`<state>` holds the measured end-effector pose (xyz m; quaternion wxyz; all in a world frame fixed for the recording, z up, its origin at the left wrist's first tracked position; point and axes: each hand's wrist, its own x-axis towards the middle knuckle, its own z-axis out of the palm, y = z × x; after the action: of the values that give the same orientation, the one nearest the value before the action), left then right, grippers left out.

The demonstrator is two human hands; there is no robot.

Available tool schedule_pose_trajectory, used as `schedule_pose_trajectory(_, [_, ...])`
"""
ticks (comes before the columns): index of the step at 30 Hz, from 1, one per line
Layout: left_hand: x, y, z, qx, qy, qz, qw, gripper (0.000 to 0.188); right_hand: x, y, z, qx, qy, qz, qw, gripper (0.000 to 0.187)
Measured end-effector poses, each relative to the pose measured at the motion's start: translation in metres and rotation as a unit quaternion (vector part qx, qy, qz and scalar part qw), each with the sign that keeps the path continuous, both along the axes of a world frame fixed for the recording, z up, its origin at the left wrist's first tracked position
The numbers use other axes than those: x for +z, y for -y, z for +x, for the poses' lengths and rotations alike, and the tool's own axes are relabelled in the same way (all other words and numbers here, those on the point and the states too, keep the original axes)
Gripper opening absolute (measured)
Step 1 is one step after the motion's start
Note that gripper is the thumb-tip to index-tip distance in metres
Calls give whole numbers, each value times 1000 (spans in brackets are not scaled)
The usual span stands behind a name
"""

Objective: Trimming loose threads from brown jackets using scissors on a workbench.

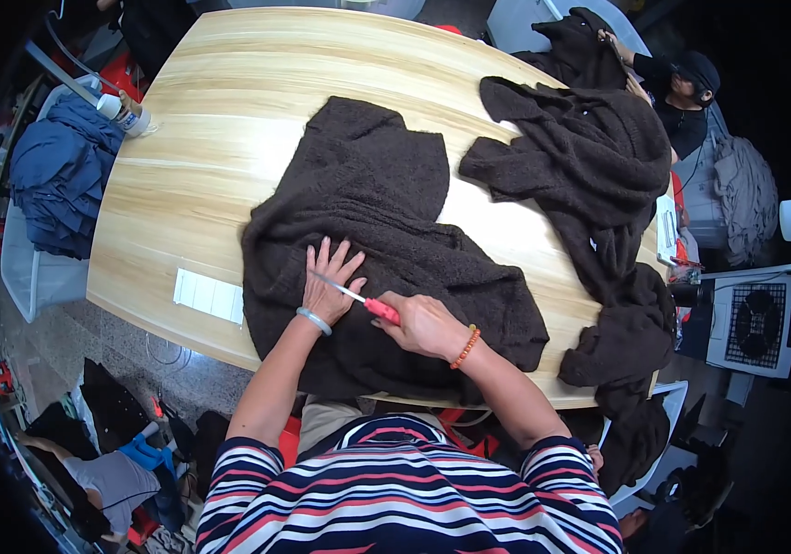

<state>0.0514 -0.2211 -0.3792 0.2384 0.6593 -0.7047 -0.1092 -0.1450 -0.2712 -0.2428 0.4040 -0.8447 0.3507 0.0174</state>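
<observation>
A dark brown knitted garment (386, 198), perhaps a sweater, lies spread and wrinkled in front of me on the wood-grain table (229, 102). My left hand (328, 288) presses flat on its near left part, fingers spread, a pale bangle at the wrist. Closed in my right hand (428, 325) is a red-handled tool (382, 311) with a thin metal shaft. That shaft points left and passes over the back of my left hand; whether it touches skin I cannot tell. Orange beads circle my right wrist.
More dark knitted garments (589, 157) heap along the table's right side, some hanging over the edge. White paper strips (209, 295) lie left of my garment. A bottle (125, 113) stands at the left edge by a bin of blue clothes (61, 175). A co-worker (682, 97) handles dark cloth at far right.
</observation>
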Motion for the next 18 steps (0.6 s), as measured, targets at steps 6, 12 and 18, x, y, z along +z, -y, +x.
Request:
schedule_pose_trajectory(6, [49,-20,-12,29,-89,-37,995,51,16,-8,-60,-55,7,31,998,26])
schedule_pose_trajectory(12, [11,-12,-32,-34,-1,23,999,44,29,-30,-110,-124,-162,15,979,27])
schedule_pose_trajectory(18, [14,-9,-31,-56,21,67,996,32,25,-22,-75,-90,-162,2,983,30])
